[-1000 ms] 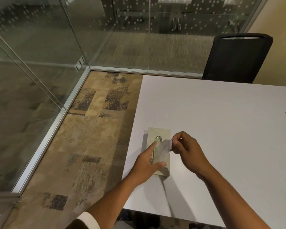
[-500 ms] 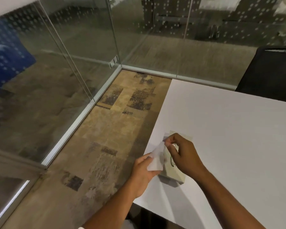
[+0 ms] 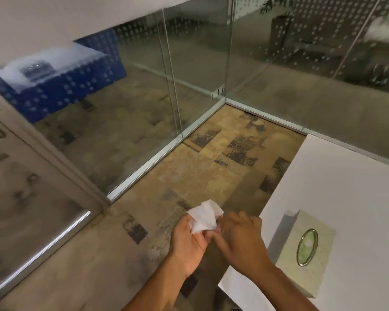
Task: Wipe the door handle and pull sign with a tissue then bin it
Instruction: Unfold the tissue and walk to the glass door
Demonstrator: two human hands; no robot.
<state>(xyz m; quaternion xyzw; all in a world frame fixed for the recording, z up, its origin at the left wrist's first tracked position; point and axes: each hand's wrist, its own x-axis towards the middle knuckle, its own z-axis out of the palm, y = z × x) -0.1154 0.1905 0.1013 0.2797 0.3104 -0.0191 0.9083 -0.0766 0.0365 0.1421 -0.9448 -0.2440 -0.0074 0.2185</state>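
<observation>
Low in the frame, the left hand [image 3: 186, 239] grips a crumpled white tissue [image 3: 204, 215] over the carpet while the right hand [image 3: 243, 239] pinches its edge; the tissue box [image 3: 301, 250] sits on the white surface [image 3: 346, 176] at right. Wiping and binning both appear still to come

White worktop [image 3: 346, 187] at right w/ pale tissue box [image 3: 305, 250] near its edge, oval opening on top. Patchy tan carpet [image 3: 211, 171] below. Glass partitions [image 3: 195, 63] behind, blue dotted panel [image 3: 61, 97] beyond.
</observation>
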